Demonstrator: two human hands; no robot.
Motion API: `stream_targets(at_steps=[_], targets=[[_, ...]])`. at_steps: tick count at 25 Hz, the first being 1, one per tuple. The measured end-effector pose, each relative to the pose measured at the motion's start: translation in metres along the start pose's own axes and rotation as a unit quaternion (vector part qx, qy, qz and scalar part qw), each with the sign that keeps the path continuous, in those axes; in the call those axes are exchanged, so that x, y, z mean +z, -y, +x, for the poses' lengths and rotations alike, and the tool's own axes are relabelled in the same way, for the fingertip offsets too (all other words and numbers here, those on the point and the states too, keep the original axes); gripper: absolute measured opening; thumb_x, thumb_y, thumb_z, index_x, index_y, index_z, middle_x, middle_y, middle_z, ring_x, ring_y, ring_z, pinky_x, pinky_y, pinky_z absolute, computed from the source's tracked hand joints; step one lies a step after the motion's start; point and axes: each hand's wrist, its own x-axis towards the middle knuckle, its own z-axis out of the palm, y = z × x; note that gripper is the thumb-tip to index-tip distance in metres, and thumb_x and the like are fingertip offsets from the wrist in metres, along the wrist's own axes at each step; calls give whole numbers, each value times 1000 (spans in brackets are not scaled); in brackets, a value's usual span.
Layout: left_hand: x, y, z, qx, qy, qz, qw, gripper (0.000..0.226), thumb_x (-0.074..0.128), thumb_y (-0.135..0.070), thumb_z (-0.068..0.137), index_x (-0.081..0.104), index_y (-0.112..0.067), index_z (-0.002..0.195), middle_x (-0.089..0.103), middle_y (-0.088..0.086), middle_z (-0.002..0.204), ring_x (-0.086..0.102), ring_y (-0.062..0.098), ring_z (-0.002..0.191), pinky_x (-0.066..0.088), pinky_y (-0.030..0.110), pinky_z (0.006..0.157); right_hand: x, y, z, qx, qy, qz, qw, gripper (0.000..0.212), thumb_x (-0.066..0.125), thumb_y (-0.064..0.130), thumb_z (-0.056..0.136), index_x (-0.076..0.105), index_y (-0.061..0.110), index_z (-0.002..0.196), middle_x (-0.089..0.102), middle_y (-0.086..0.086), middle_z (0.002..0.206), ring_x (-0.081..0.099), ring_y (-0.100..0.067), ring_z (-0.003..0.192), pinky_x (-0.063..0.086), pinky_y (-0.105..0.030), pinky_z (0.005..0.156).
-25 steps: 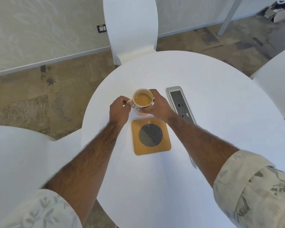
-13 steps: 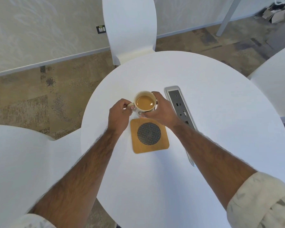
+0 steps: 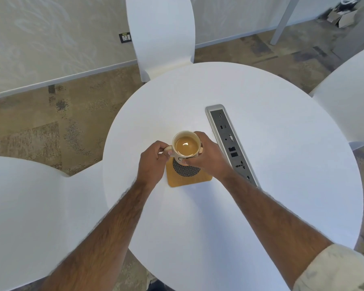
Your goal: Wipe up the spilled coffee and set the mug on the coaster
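Observation:
A cream mug (image 3: 186, 146) full of light brown coffee is held over the far half of a square wooden coaster (image 3: 189, 178) with a dark woven round centre. My left hand (image 3: 152, 161) pinches the mug's handle on its left side. My right hand (image 3: 206, 157) wraps around the mug's right wall, fingers under its front. Whether the mug's base touches the coaster is hidden by the hands. No spilled coffee shows on the round white table (image 3: 282, 185).
A grey power and data socket strip (image 3: 231, 143) is set into the table just right of my right hand. White chairs stand at the far side (image 3: 160, 34), at the left (image 3: 25, 217) and at the right (image 3: 349, 101).
Both hands have carried the mug toward me, from the bare table beyond the coaster to a spot over the coaster's far half.

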Motion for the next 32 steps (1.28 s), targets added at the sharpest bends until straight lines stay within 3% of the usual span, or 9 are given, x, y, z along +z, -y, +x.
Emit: stream_targets(at_steps=[5, 13, 15, 18, 23, 26, 28, 29, 32], targets=[[3, 6, -8, -15, 17, -15, 1000, 8, 73, -19, 94, 71, -26, 92, 78, -10, 98, 72, 21, 94, 58, 52, 92, 1, -9, -11, 11, 7, 7, 1000, 76, 93, 45, 55, 51, 50, 119, 62, 34, 111, 61, 7, 104, 58, -41, 87], [1, 8, -8, -9, 25, 5, 1000, 15, 71, -23, 93, 69, -36, 87, 77, -19, 94, 73, 22, 93, 58, 54, 90, -1, -6, -13, 13, 4, -21, 1000, 74, 91, 50, 55, 47, 55, 115, 59, 39, 111, 58, 13, 101, 50, -25, 76], [1, 9, -9, -4, 26, 7, 1000, 15, 70, -23, 93, 69, -37, 86, 76, -19, 92, 72, 24, 91, 59, 53, 89, -1, -8, -13, 17, 4, -17, 1000, 74, 90, 50, 54, 50, 50, 117, 60, 37, 111, 60, 10, 101, 53, -28, 78], [3, 12, -11, 10, 21, 20, 1000, 9, 69, -26, 93, 68, -34, 90, 76, -16, 93, 72, 22, 88, 59, 46, 84, 1, -12, -15, 14, 0, -10, 1000, 75, 90, 51, 57, 51, 46, 122, 62, 32, 113, 62, 4, 104, 58, -35, 82], [5, 3, -15, 12, 21, 52, 998, 15, 68, -22, 97, 67, -33, 88, 74, -14, 87, 66, 2, 81, 51, 16, 70, 0, -6, -19, 12, 8, -7, 1000, 75, 87, 57, 60, 45, 58, 122, 60, 38, 114, 58, 11, 103, 48, -23, 77], [6, -7, -17, -22, 36, 122, 992, 17, 61, -16, 99, 61, -31, 93, 71, -11, 97, 64, 9, 91, 40, 6, 65, -11, -3, -28, 25, 37, -58, 997, 92, 82, 60, 62, 33, 55, 140, 52, 33, 128, 49, 9, 114, 45, -30, 92], [1, -19, -14, -38, 57, 159, 985, 18, 57, -12, 100, 63, -27, 107, 70, -5, 112, 67, 17, 104, 44, 11, 74, -30, -6, -34, 41, 48, -94, 994, 103, 81, 51, 72, 22, 46, 156, 46, 10, 152, 44, -8, 138, 41, -36, 111], [-2, -31, -12, -39, 62, 176, 982, 21, 56, -10, 100, 64, -23, 115, 69, -2, 121, 66, 20, 112, 47, 18, 85, -44, -6, -37, 49, 51, -109, 992, 101, 78, 47, 78, 16, 45, 157, 39, 8, 159, 39, -12, 145, 36, -34, 117], [-17, -75, -8, 11, 48, 206, 977, 30, 57, -14, 101, 60, -17, 131, 59, 3, 142, 54, 22, 134, 38, 30, 112, -89, 4, -51, 45, 5, -213, 976, 93, 66, 51, 87, 9, 41, 160, 34, 9, 163, 38, -14, 146, 36, -32, 115]])
